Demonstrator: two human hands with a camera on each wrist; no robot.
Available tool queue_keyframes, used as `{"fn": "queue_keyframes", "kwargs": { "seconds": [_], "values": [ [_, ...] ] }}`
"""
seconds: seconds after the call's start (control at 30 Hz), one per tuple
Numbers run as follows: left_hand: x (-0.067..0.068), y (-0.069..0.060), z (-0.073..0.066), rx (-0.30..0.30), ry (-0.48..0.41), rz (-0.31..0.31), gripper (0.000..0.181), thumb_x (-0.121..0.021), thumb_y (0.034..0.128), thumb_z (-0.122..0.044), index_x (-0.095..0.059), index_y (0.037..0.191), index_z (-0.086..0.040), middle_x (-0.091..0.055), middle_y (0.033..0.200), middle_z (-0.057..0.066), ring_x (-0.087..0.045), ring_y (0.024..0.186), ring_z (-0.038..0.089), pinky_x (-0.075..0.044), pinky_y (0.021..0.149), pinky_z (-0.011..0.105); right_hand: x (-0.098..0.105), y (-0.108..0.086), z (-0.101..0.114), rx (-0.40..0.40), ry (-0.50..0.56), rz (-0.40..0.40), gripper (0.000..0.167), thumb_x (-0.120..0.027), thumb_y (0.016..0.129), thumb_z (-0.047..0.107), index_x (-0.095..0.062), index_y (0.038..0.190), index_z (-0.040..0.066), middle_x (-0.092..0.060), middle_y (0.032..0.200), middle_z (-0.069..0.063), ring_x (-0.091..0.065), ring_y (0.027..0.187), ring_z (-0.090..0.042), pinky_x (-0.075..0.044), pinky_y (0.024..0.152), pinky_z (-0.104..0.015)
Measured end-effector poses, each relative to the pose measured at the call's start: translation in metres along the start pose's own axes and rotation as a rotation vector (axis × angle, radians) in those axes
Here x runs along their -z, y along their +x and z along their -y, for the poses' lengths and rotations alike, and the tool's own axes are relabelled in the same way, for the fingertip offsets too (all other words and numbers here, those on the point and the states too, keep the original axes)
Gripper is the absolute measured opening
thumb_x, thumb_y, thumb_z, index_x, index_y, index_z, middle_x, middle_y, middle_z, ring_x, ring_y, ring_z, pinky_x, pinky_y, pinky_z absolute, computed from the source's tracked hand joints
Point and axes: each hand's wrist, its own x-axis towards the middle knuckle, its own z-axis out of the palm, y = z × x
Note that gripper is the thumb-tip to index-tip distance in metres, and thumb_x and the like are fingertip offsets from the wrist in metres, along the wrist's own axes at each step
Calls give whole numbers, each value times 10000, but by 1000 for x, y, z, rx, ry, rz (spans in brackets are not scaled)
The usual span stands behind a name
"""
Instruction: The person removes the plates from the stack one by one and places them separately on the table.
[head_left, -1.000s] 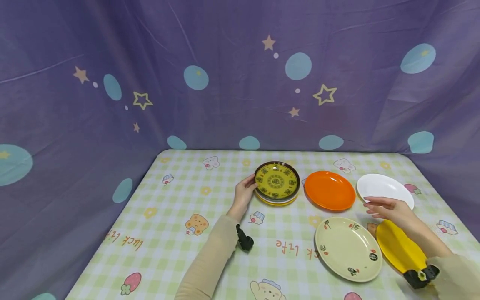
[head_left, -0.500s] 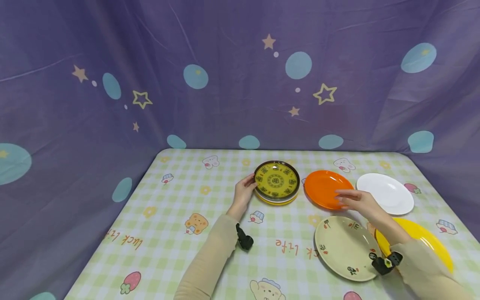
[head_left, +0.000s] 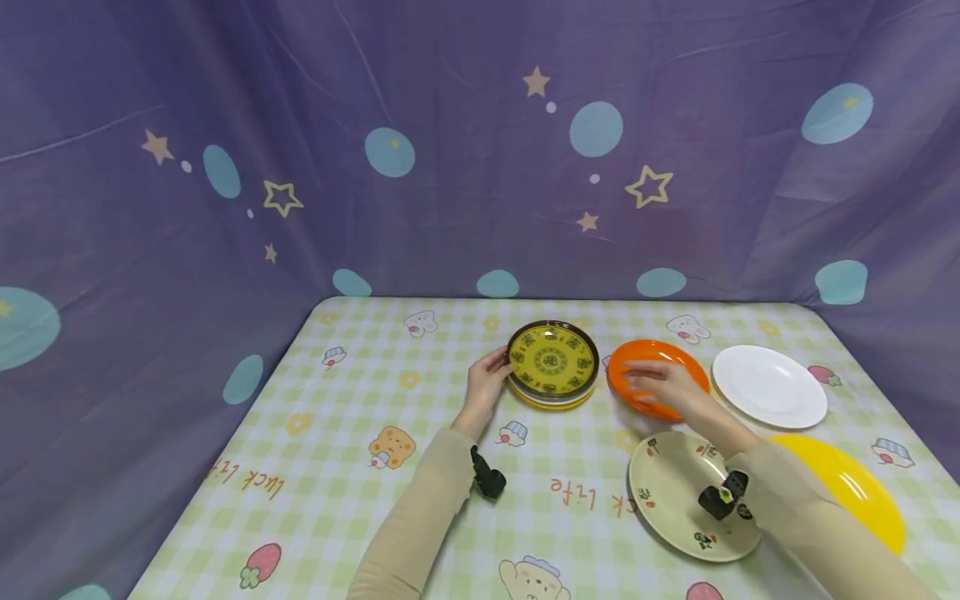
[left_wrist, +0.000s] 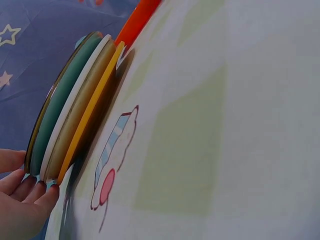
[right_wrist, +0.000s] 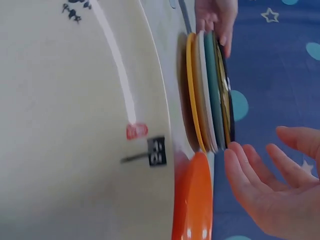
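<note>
A stack of several small plates, topped by a dark-rimmed olive plate [head_left: 551, 360], stands at the back middle of the table. The left wrist view shows its layers: teal [left_wrist: 64, 107], white, tan and orange-yellow [left_wrist: 90, 120]. My left hand [head_left: 483, 385] grips the stack's left edge, thumb at the top rim and fingertips at the lower plates. My right hand [head_left: 669, 390] is over the orange plate [head_left: 686, 367], right of the stack; in the right wrist view the hand [right_wrist: 280, 185] has spread, relaxed fingers and holds nothing.
A cream plate with printed marks [head_left: 667, 500] lies below my right forearm. To the right are a white oval plate [head_left: 770, 386] and a yellow plate [head_left: 862, 492]. The checked tablecloth [head_left: 337, 500] has cartoon prints; a purple curtain [head_left: 450, 217] hangs behind.
My right hand has moved left from beside the white plate to over the orange plate, uncovering the white plate. My left hand and the stack have stayed in place.
</note>
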Motion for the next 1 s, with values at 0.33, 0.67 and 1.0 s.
{"fn": "queue_keyframes", "kwargs": {
  "seconds": [0.33, 0.67, 1.0],
  "values": [
    [0, 0, 1, 14, -4, -7, 416, -551, 813, 8, -515, 1223, -56, -521, 1232, 121, -489, 1134, 203, -440, 915, 249, -17, 22, -4, -48, 71, 50, 476, -479, 901, 95, -327, 1317, -79, -400, 1269, -307, -559, 1000, -303, -502, 830, -342],
    [-1, 0, 0, -12, -20, -5, 406, -544, 807, 43, -521, 1210, -8, -525, 1214, 170, -493, 1127, 244, -456, 901, 279, -29, 38, -3, -90, 185, 66, 551, -415, 899, -8, -144, 1375, -75, -239, 1357, -324, -364, 1189, -394, -391, 955, -416],
    [2, 2, 1, -8, 15, -2, 416, -553, 794, 30, -530, 1206, -26, -536, 1206, 149, -503, 1117, 228, -466, 886, 272, -37, 47, -2, -137, 195, 57, 594, -405, 887, -41, -83, 1386, -62, -208, 1367, -330, -327, 1213, -396, -373, 977, -417]
  ]
}}
